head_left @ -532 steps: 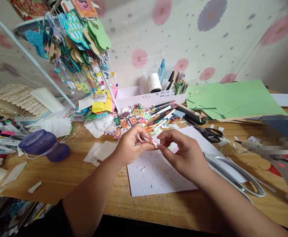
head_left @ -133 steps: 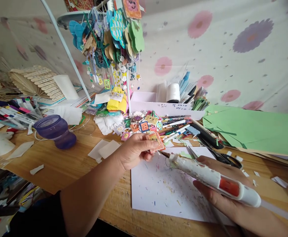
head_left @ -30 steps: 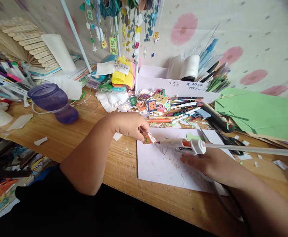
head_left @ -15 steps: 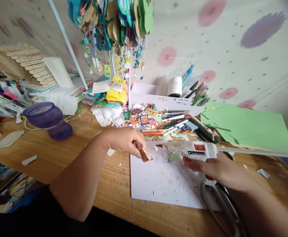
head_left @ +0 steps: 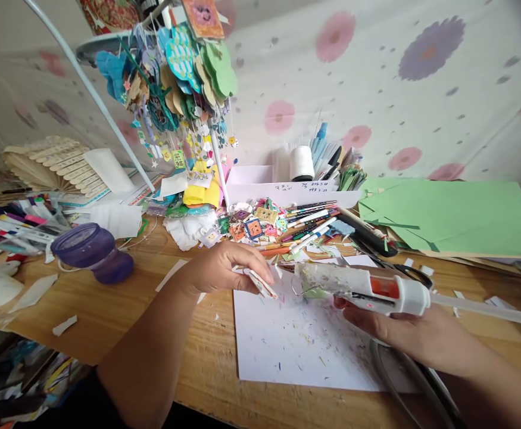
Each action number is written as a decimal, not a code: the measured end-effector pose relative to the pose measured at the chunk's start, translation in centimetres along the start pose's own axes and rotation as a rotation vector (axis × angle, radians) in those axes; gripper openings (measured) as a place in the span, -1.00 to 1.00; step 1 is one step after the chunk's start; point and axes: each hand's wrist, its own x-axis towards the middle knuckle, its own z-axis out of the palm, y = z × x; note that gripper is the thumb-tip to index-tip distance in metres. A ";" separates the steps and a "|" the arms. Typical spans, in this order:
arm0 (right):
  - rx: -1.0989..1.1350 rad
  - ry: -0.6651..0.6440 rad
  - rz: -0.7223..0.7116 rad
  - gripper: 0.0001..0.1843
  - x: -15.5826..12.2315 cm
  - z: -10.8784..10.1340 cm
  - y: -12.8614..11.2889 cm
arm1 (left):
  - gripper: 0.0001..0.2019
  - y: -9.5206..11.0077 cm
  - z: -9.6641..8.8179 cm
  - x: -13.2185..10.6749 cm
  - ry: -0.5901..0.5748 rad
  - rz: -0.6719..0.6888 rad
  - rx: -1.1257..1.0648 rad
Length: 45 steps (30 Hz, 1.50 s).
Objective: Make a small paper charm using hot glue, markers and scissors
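Observation:
My left hand pinches a small folded paper piece with an orange edge, held just above the left edge of a white sheet. In my right hand is a white hot-glue gun with a red window. Its nozzle points left, a short gap from the paper piece. A clear glue stick juts from the back of the gun to the right.
The wooden table carries a purple cup, a pile of small paper squares and pens, black scissors, green paper sheets and a white box. A hanging paper mobile is at the back left.
Over the last second the glue gun's nozzle has drawn back from the paper piece. My left hand has turned the piece flatter and lifted it slightly. The camera has tilted up.

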 end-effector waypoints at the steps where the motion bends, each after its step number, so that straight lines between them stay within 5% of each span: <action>1: 0.002 0.001 0.001 -0.85 0.0 -0.1 -0.1 | -0.78 0.0 0.0 0.0 0.008 0.016 0.001; 13: 0.007 0.062 -0.057 -0.90 0.4 -0.1 -0.8 | -0.74 0.2 2.3 1.0 0.108 0.080 -0.002; 45: 0.109 0.031 0.019 -0.92 -0.1 -0.3 -0.3 | -0.79 0.6 2.2 0.9 0.212 0.142 0.210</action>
